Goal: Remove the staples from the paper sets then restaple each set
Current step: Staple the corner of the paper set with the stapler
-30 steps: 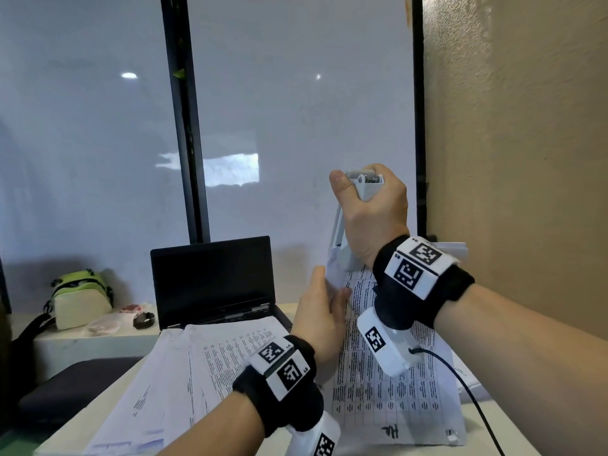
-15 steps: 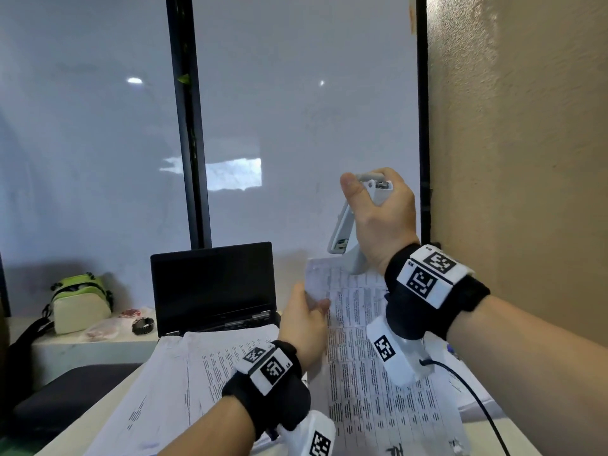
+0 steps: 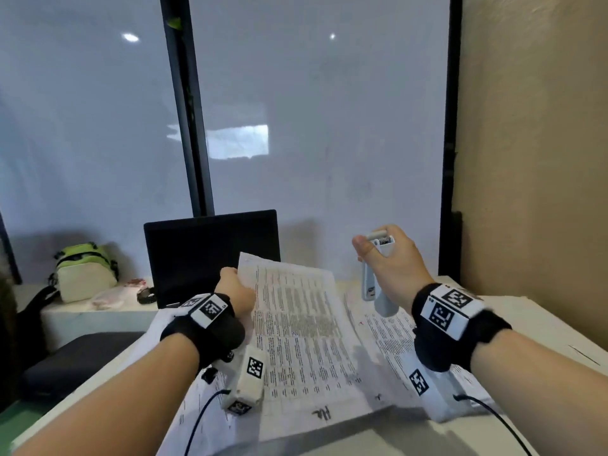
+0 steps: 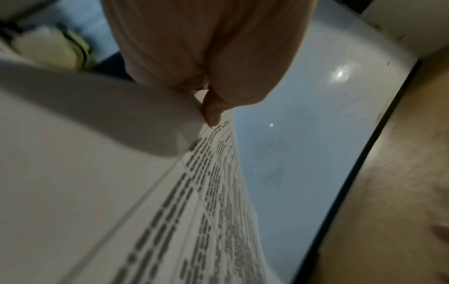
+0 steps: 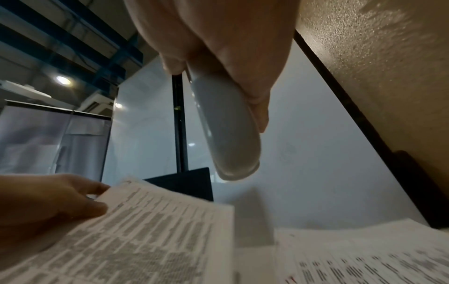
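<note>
My left hand (image 3: 235, 291) pinches the upper left edge of a printed paper set (image 3: 296, 324) and holds that end lifted off the desk. The left wrist view shows the thumb and fingers (image 4: 211, 115) clamped on the paper's (image 4: 194, 192) edge. My right hand (image 3: 388, 258) grips a grey stapler (image 3: 375, 287) upright in the air, to the right of the lifted set and apart from it. In the right wrist view the stapler's rounded end (image 5: 230, 134) hangs above the paper set (image 5: 145, 230). More printed sheets (image 3: 391, 330) lie under my right wrist.
A black laptop (image 3: 210, 255) stands open behind the papers. Other sheets (image 3: 158, 327) spread left under my left wrist. A green and white bag (image 3: 84, 271) sits on a ledge at far left. A tan wall (image 3: 533, 159) borders the desk (image 3: 543, 324) on the right.
Both hands have come down from the raised position. The stapler has parted from the paper's top corner and moved right; the left hand has lowered the set toward the desk.
</note>
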`<act>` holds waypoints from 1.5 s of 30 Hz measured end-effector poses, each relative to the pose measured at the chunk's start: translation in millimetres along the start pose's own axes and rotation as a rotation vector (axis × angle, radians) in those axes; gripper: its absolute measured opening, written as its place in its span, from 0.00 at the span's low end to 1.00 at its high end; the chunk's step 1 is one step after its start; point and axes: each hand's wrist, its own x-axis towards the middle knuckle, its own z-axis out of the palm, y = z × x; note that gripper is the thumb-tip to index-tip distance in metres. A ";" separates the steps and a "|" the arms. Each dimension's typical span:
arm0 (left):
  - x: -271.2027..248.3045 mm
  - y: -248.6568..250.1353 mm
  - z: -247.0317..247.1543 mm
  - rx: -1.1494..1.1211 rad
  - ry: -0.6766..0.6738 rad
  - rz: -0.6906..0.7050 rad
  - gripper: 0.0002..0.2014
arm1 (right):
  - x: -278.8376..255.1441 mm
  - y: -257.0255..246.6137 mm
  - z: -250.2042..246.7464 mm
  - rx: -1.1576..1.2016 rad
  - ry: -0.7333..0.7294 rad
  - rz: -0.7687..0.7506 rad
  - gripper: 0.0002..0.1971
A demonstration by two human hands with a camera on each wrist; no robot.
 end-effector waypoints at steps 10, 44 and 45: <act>38.5 -36.9 13.0 0.736 -0.063 -0.013 0.25 | 4.8 85.3 -17.5 -0.150 -0.044 0.196 0.15; 53.1 49.4 238.1 0.684 -0.453 0.300 0.33 | 18.4 133.0 -51.4 -0.261 -0.376 0.476 0.20; 53.6 49.5 238.3 0.632 -0.437 0.299 0.30 | 18.4 132.8 -50.7 -0.264 -0.382 0.480 0.23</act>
